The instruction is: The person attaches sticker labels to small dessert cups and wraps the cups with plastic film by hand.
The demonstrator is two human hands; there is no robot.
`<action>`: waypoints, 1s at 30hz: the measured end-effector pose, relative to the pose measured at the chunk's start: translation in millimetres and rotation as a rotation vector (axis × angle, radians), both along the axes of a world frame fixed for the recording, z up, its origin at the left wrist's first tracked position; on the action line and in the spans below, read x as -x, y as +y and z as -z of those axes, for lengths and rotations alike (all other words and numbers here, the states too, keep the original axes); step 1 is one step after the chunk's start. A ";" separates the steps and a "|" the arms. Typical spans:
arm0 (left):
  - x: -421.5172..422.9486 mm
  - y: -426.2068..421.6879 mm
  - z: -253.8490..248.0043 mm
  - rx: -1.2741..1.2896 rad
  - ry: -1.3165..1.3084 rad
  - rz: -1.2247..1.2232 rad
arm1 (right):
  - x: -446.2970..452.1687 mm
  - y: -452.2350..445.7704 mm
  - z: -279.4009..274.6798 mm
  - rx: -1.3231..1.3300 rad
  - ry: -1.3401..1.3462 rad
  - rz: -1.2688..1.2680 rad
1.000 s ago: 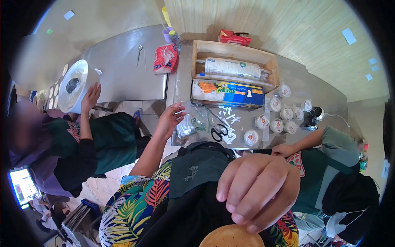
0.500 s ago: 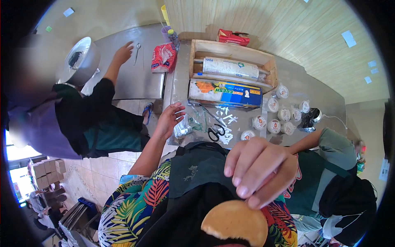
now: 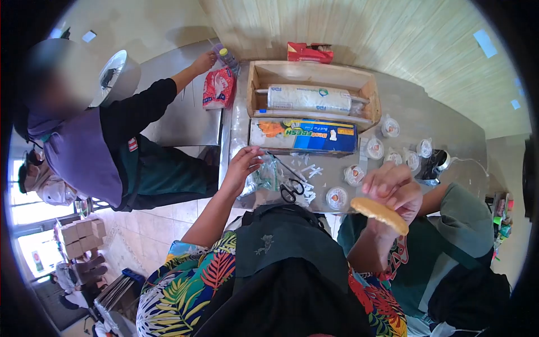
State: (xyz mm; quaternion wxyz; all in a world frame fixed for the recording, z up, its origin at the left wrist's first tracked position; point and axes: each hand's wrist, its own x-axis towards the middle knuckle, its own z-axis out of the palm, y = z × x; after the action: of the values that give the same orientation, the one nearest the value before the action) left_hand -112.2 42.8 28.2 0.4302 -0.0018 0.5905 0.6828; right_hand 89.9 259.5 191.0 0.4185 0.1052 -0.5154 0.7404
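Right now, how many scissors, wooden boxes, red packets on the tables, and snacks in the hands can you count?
Scissors: 1 pair
Wooden box: 1
Red packets (bag, box): 2
Golden-brown snack in the right hand: 1
Total: 5

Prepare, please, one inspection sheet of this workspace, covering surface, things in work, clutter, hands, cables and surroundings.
Surface: metal table, bearing a wooden box with a white printed roll, and a carton.
Job's things: flat golden-brown food piece, held tilted.
Clutter: black-handled scissors, white paper strips, clear plastic bag; lidded cups farther right.
Hands: right hand grips the food piece; left hand open beside the bag, contact unclear.
Cables: thin white cord at far right.
Surroundings: one co-worker at left, another co-worker at right.
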 end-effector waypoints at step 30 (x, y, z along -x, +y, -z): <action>-27.1 -0.3 23.3 0.276 0.444 0.069 | -25.0 49.9 -1.4 -0.108 -0.064 0.023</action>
State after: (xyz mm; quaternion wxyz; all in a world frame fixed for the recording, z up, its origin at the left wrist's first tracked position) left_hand -85.1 42.5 4.9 0.3088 0.1094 0.7576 0.5645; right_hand 114.9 309.4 192.4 0.4043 0.0980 -0.5687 0.7096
